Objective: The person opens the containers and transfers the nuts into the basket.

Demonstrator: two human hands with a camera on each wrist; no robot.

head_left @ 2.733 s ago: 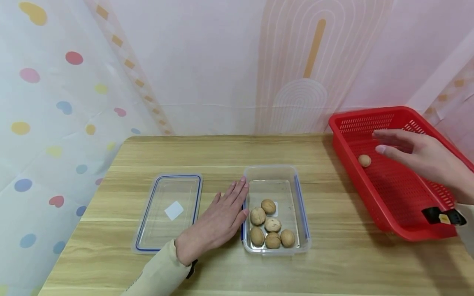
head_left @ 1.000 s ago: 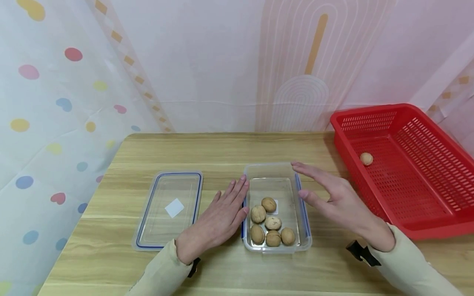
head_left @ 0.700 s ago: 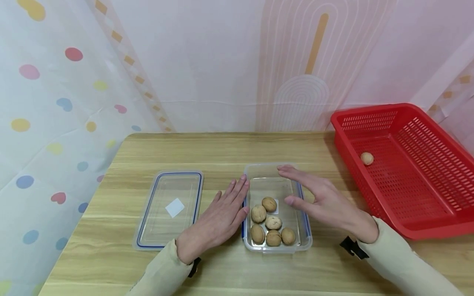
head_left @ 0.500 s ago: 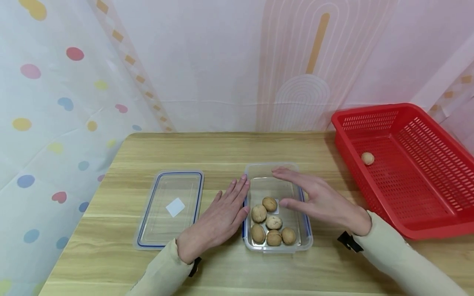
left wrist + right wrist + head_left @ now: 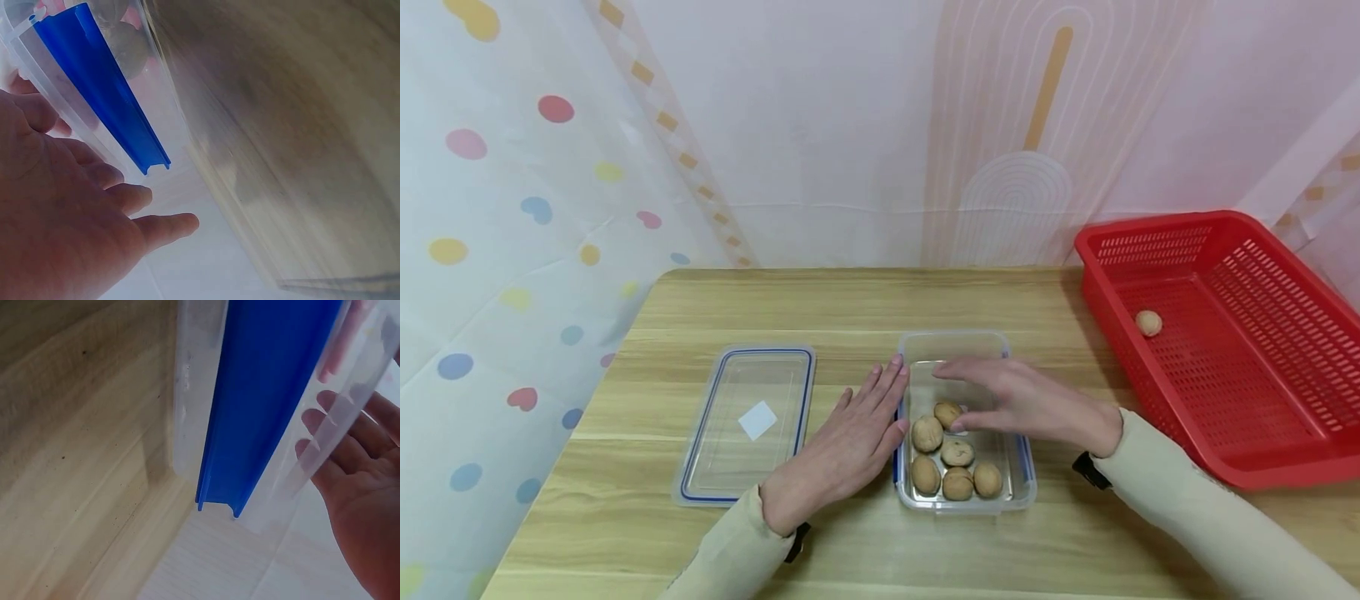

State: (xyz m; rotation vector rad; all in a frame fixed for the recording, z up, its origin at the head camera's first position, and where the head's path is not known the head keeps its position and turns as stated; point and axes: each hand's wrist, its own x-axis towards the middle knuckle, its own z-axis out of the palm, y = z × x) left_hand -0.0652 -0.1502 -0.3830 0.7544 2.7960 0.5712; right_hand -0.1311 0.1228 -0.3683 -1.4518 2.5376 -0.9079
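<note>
A clear plastic food box (image 5: pixel 955 505) with blue side clips holds several walnuts (image 5: pixel 927 434), grouped toward its near end. My left hand (image 5: pixel 846 437) lies with straight fingers along the box's left wall; its fingertips meet the rim. In the left wrist view, those fingers sit beside the blue clip (image 5: pixel 103 87). My right hand (image 5: pixel 1022 400) reaches over the right wall into the box, fingers and thumb apart. Its thumb overlaps the edge of the farthest walnut (image 5: pixel 947 413). The right wrist view shows the right fingers (image 5: pixel 350 447) partly through the clear wall, with no walnut visible in them.
A clear lid (image 5: pixel 747 458) with a blue seal and a white square label lies left of the box. At the right stands a red slotted basket (image 5: pixel 1150 408) with one walnut (image 5: pixel 1148 323) inside. A patterned cloth (image 5: pixel 850 167) hangs behind the wooden table (image 5: pixel 820 304).
The right hand has come left from over the red basket, across the box's right wall, and lowered toward the walnuts. The left hand stays at the box; the walnuts lie as before.
</note>
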